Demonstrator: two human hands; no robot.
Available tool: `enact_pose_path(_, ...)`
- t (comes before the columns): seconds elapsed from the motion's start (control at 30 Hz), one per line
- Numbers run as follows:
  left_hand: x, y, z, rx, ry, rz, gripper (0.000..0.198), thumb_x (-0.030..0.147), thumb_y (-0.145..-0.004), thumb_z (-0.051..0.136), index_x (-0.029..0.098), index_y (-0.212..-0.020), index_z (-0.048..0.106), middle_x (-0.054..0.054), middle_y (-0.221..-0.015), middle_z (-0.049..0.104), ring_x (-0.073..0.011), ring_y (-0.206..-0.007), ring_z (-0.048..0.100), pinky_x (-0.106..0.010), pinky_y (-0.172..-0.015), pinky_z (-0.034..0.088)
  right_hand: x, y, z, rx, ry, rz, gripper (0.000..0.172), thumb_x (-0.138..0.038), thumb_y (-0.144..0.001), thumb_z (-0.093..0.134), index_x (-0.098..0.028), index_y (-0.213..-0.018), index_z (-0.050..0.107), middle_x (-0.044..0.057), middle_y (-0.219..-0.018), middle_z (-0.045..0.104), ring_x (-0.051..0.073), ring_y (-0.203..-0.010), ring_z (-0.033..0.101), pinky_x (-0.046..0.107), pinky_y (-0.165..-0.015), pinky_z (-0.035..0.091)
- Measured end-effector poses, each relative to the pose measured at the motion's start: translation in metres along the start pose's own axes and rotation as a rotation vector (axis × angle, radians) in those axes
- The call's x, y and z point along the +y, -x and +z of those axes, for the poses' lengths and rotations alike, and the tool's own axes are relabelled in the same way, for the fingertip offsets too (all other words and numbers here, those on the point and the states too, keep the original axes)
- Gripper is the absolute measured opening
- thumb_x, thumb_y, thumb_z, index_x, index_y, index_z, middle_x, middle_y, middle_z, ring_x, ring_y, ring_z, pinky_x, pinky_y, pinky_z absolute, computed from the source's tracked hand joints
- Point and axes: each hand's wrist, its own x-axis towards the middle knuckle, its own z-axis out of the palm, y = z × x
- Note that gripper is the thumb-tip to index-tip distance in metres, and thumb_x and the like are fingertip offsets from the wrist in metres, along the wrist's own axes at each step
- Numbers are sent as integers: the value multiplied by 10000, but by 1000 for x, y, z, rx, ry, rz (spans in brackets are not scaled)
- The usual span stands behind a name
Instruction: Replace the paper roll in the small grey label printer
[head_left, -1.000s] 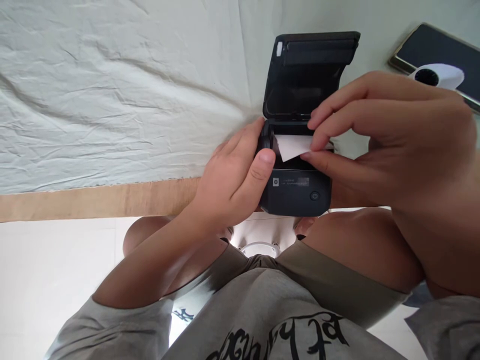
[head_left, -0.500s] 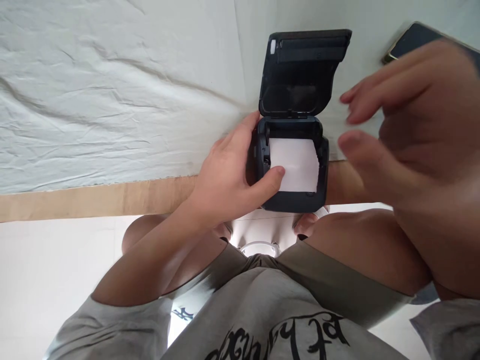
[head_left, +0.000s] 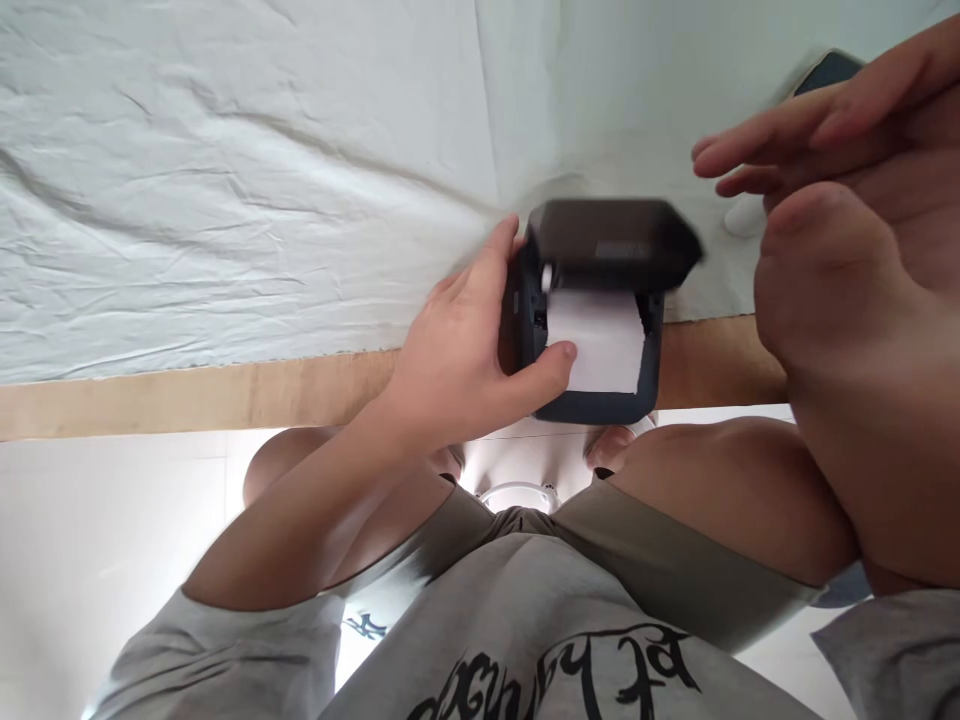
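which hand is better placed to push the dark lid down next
Probably the right hand: it looks empty, raised near the part-open lid, while the left hand holds the dark device, thumb on the white paper.

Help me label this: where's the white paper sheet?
Right of centre in the head view, the sheet lies on the dark plastic device, below its tilted black lid, beside the left hand, whose thumb overlaps it.

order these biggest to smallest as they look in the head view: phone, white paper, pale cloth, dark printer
1. Pale cloth
2. Dark printer
3. White paper

Phone: unranked; the right hand hides most of it.
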Motion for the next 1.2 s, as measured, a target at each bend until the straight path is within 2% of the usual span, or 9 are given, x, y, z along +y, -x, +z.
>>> enact_pose_path(0.07,-4,2,0,3,10,-10,816,634,-1026,673,274,-1733,485,-124,-1751,644,-439,-1622,637,-631,-1382,547,0,-2,1,40,-81,-42,660,-938,-969,626,-299,-1117,560,79,-1332,680,265,-1289,781,462,-945,687)
enact_pose_path(0.13,-7,3,-2,12,39,-21,804,690,-1050,660,278,-1724,514,-126,-1773,625,-439,-1645,618,-635,-1392,538,1,-3,1,-39,-120,-69,509,-775,-1014,732,-292,-1090,592,52,-1244,752,245,-1284,785,456,-997,665)
enact_pose_path(0.27,-4,0,-5,24,190,-42,680,744,-1150,513,273,-1627,627,-102,-1717,685,-400,-1604,666,-610,-1345,598,9,-4,-1,-281,-115,-68,347,-579,-1040,773,-313,-1242,679,36,-1411,774,245,-1439,735,497,-1190,639)
enact_pose_path(0.37,-2,-4,-3,64,262,-52,541,661,-1195,515,258,-1494,717,-85,-1538,800,-369,-1470,762,-584,-1257,663,13,-4,-3,-396,-162,-6,397,-570,-1033,780,-328,-1339,706,25,-1483,750,236,-1433,733,513,-1269,625)
enact_pose_path(0.53,-8,-6,2,108,364,-8,396,564,-1168,681,255,-1404,756,-76,-1430,835,-353,-1409,799,-545,-1228,675,15,-5,-2,-477,-238,56,524,-683,-1032,770,-300,-1377,674,24,-1511,723,218,-1377,737,497,-1209,676)
enact_pose_path(0.8,-4,-5,-3,72,383,-18,295,426,-1154,696,245,-1379,757,-69,-1360,843,-317,-1318,825,-498,-1164,694,22,0,1,-514,-191,6,576,-783,-1061,684,-343,-1425,614,49,-1559,673,245,-1394,726,480,-1059,716)
enact_pose_path(0.97,-5,-5,0,94,327,-35,337,478,-1164,670,253,-1405,742,-77,-1390,842,-328,-1354,804,-500,-1169,678,23,9,6,-444,-176,-63,551,-768,-1150,504,-320,-1466,553,72,-1642,642,248,-1472,693,513,-1129,678)
enact_pose_path(1.1,-4,-2,-4,65,313,-41,383,488,-1159,642,240,-1439,722,-109,-1471,821,-331,-1397,784,-516,-1210,653,24,17,9,-421,-218,-28,514,-705,-1172,491,-328,-1514,562,67,-1646,655,234,-1466,697,502,-1153,666)
enact_pose_path(1.2,7,3,-12,35,244,-66,449,450,-1131,628,192,-1490,706,-133,-1477,821,-333,-1361,801,-504,-1159,671,25,19,10,-375,-279,-6,473,-642,-1175,497,-330,-1510,618,50,-1628,671,247,-1481,685,535,-1237,624)
